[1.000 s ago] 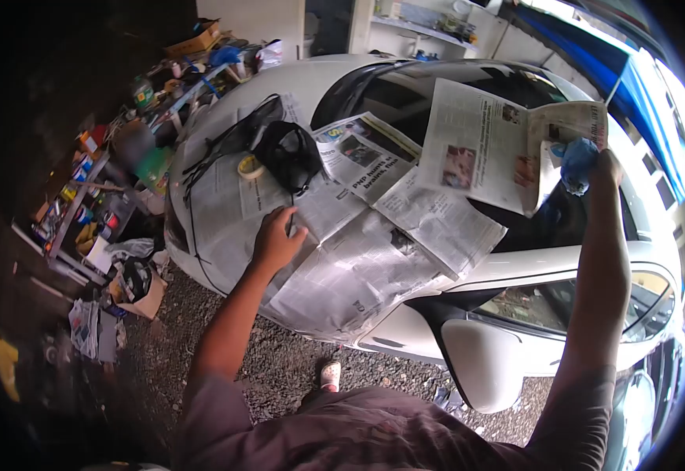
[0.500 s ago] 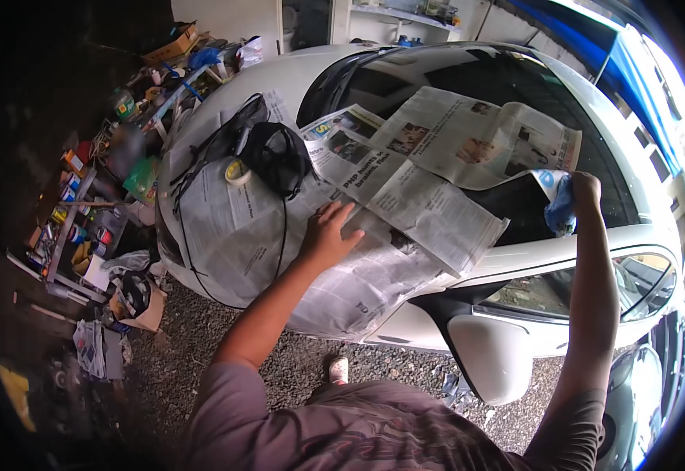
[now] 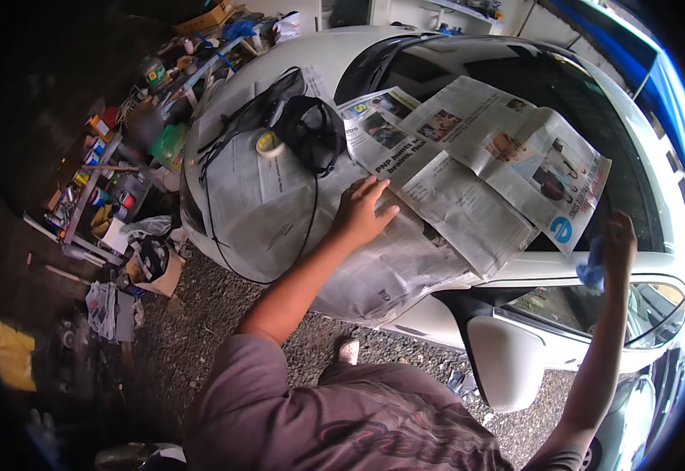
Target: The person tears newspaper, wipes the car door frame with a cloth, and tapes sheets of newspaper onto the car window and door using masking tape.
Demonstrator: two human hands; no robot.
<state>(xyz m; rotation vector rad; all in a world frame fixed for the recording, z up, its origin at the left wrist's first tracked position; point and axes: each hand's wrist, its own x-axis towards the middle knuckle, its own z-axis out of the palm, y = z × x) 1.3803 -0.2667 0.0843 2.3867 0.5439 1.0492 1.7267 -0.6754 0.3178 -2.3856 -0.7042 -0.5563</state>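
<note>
My left hand (image 3: 363, 212) rests with fingers spread on the newspaper sheets (image 3: 280, 235) that cover the white car's hood (image 3: 295, 56). My right hand (image 3: 619, 242), closed, is over the car's edge by the side window, with a crumpled blue cloth (image 3: 591, 267) in its grip. A larger newspaper (image 3: 507, 149) lies flat across the lower windshield, its corner just left of that hand. Up from my left hand are a black bag-like item (image 3: 311, 135) with straps and a roll of masking tape (image 3: 269, 144).
The side mirror (image 3: 507, 363) sticks out near my body. A cluttered shelf (image 3: 95, 184) with cans and bottles stands at left, and a cardboard box (image 3: 156, 271) sits on the gravel (image 3: 209, 345). Another vehicle (image 3: 631, 404) is at lower right.
My right hand has drawn down toward the side window with the blue cloth, and the newspaper corner has dropped flat. My left hand stays on the paper; the view has shifted.
</note>
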